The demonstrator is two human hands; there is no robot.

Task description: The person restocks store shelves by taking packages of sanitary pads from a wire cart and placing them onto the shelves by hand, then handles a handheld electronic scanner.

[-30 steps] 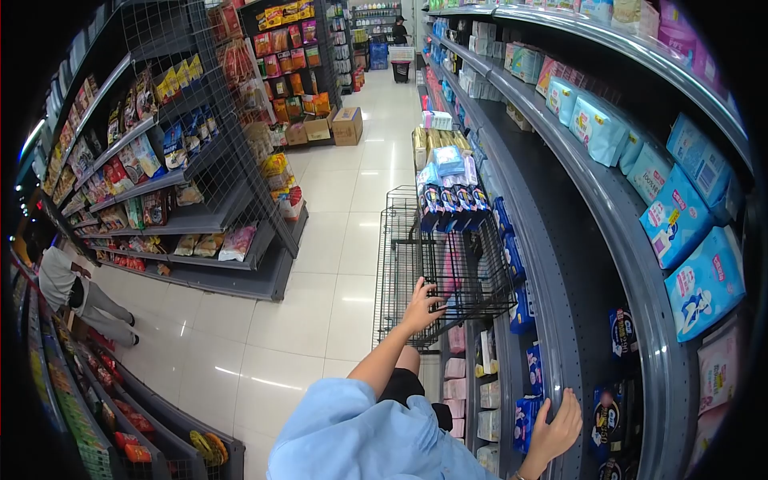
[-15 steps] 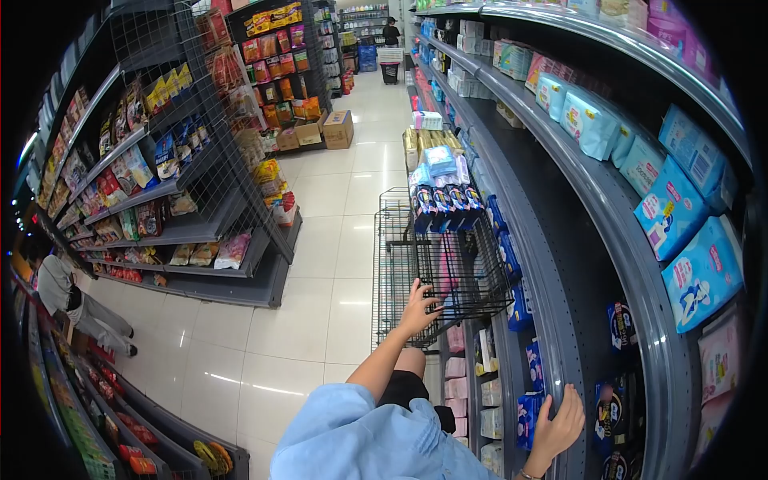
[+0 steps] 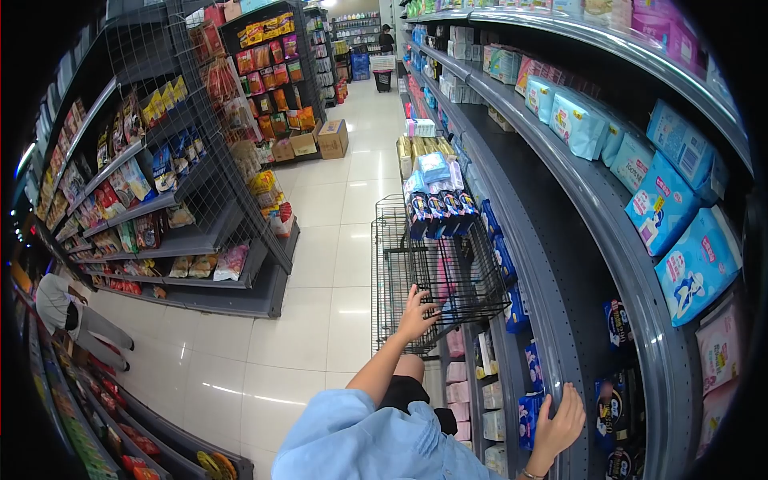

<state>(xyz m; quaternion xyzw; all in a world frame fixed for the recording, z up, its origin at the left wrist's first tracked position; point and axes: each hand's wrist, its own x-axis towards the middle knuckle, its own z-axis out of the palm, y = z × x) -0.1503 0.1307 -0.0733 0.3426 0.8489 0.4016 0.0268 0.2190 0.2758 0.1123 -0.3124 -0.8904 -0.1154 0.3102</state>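
Observation:
My left hand [image 3: 416, 316] is at the near side of a black wire cart [image 3: 390, 276], its fingers spread and nothing held in them. Stacked at the cart's far end are dark blue boxed packs [image 3: 442, 214], with a light blue pack [image 3: 433, 168] and gold packs [image 3: 424, 148] behind. On the right, my right hand [image 3: 563, 418] lies with fingers extended along the grey shelf edge [image 3: 552, 344]. Below and left of it sits a blue pack [image 3: 528, 420]; dark packs [image 3: 614, 412] stand deeper on the shelf to its right.
Upper right shelves carry light blue soft packs [image 3: 578, 124]. Across the tiled aisle [image 3: 308, 264] is a snack rack [image 3: 160, 216] with wire mesh. Cardboard boxes [image 3: 332, 138] sit on the floor ahead. A person [image 3: 64, 308] stands at left, another [image 3: 386, 38] far down the aisle.
The view has shifted slightly. Both my hands keep nearly the same place and pose. The person at left has moved a little, with an arm now bent in front.

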